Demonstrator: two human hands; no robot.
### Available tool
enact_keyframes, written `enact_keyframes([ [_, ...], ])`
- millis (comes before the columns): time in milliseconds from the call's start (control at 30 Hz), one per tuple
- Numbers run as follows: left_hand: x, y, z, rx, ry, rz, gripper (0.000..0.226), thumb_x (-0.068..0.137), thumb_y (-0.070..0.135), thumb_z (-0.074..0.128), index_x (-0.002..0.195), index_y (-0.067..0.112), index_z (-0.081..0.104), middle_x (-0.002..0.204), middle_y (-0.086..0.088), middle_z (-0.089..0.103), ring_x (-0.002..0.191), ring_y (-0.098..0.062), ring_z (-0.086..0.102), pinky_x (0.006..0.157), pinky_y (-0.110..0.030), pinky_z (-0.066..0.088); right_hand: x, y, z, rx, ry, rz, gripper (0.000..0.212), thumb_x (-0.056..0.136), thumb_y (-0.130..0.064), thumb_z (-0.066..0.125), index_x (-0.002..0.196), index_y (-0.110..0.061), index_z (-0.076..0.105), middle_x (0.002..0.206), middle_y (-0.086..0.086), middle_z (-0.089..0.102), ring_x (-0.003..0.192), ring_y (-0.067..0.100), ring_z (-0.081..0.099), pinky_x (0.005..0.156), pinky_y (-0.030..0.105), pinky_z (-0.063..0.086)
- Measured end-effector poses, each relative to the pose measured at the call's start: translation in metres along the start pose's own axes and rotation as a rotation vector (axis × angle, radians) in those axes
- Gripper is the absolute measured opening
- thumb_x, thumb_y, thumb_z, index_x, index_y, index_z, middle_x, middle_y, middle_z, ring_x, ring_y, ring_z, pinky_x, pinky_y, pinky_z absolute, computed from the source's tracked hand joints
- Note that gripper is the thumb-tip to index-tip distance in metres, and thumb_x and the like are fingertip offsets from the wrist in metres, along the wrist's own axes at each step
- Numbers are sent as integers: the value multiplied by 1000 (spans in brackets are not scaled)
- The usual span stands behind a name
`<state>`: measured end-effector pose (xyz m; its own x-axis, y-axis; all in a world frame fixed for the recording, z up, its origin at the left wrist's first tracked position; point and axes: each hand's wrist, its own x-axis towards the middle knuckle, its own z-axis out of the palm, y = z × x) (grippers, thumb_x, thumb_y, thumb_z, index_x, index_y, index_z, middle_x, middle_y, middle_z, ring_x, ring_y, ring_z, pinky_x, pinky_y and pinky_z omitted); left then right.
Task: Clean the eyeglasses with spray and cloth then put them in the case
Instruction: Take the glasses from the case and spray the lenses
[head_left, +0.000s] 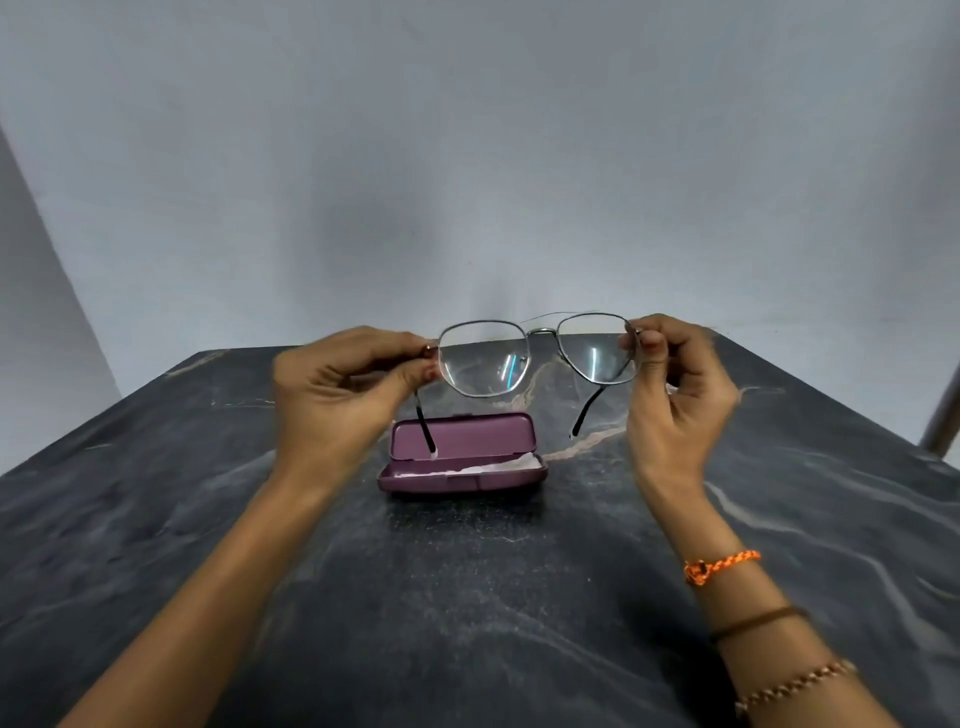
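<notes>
Thin metal-framed eyeglasses (540, 332) hang in the air above the table, lenses facing me and both temples unfolded toward me. My left hand (337, 389) pinches the frame's left hinge. My right hand (675, 384) pinches the right hinge. Below and between my hands a purple eyeglass case (462, 480) lies open on the table with its lid raised. A white cloth (493, 466) lies inside it. No spray bottle is in view.
The table is a dark grey marbled slab (467, 597) that ends just behind the glasses at a plain grey wall (467, 156). A metal pole (943, 415) stands at the far right edge. Bracelets circle my right wrist.
</notes>
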<state>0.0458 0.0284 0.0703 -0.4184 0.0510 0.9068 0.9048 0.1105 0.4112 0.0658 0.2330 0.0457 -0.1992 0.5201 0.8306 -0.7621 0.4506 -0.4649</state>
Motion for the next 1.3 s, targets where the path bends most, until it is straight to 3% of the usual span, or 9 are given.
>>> enact_keyframes([
  [133, 14, -9, 8, 85, 68, 39, 28, 67, 6, 74, 92, 3, 62, 84, 5, 67, 70, 9, 64, 66, -8, 51, -2, 3, -2, -195, -10, -51, 27, 88, -34, 51, 90, -11, 66, 78, -8, 62, 74, 21, 58, 65, 11, 40],
  [200, 16, -15, 15, 124, 99, 59, 28, 67, 2, 73, 92, 2, 61, 88, -3, 63, 69, 13, 61, 65, -5, 49, -4, 5, -4, -306, -41, -30, 24, 88, -24, 53, 91, -5, 68, 81, -4, 64, 77, 23, 60, 69, 19, 44],
  [333, 9, -29, 24, 137, 128, 93, 24, 68, 4, 72, 90, 4, 63, 84, 0, 63, 70, 15, 60, 64, -4, 48, -7, 10, -5, -435, -100, 10, 18, 89, -12, 55, 98, -5, 68, 86, 10, 72, 78, 25, 62, 63, 40, 51],
  [467, 4, -37, 24, 159, 105, 145, 20, 68, 9, 72, 86, 7, 64, 82, 0, 64, 71, 13, 60, 62, -9, 51, -8, 13, -6, -430, -141, 32, 16, 88, -7, 54, 97, -2, 67, 83, 7, 70, 68, 23, 64, 60, 35, 53],
  [633, 0, -39, 19, 208, 30, 182, 10, 68, 4, 73, 75, -2, 70, 77, -4, 65, 68, -9, 63, 62, -13, 53, -7, 15, -4, -456, -172, -4, 18, 88, -4, 54, 100, 1, 66, 86, 11, 71, 67, 25, 66, 62, 36, 56],
  [833, -6, -39, 20, 209, 26, 180, 9, 70, 3, 72, 75, -3, 70, 77, -4, 65, 69, -11, 64, 63, -17, 54, -14, 13, -1, -601, -238, -281, 17, 85, -2, 56, 98, 3, 66, 91, 17, 71, 81, 29, 68, 67, 34, 57],
  [967, -6, -41, 19, 228, 53, 208, 9, 70, 0, 73, 77, -3, 69, 81, -5, 64, 70, -11, 63, 64, -18, 55, -12, 14, -4, -719, -83, -352, 17, 83, -7, 57, 95, -2, 67, 91, 19, 67, 88, 21, 53, 70, 20, 38],
  [1133, -4, -38, 19, 223, 99, 226, 11, 71, 1, 72, 80, -4, 68, 82, -5, 64, 74, -8, 62, 70, -13, 53, -9, 17, -10, -824, 154, -129, 37, 74, -21, 64, 110, -13, 58, 113, 11, 50, 103, 21, 35, 83, 42, 30],
  [1300, -3, -36, 22, 231, 85, 256, 12, 69, 0, 73, 80, -4, 68, 83, -7, 64, 74, -11, 64, 72, -14, 53, -16, 25, -19, -797, 57, 138, 66, 73, -32, 67, 129, -8, 42, 125, 23, 42, 109, 35, 43, 87, 49, 35],
])
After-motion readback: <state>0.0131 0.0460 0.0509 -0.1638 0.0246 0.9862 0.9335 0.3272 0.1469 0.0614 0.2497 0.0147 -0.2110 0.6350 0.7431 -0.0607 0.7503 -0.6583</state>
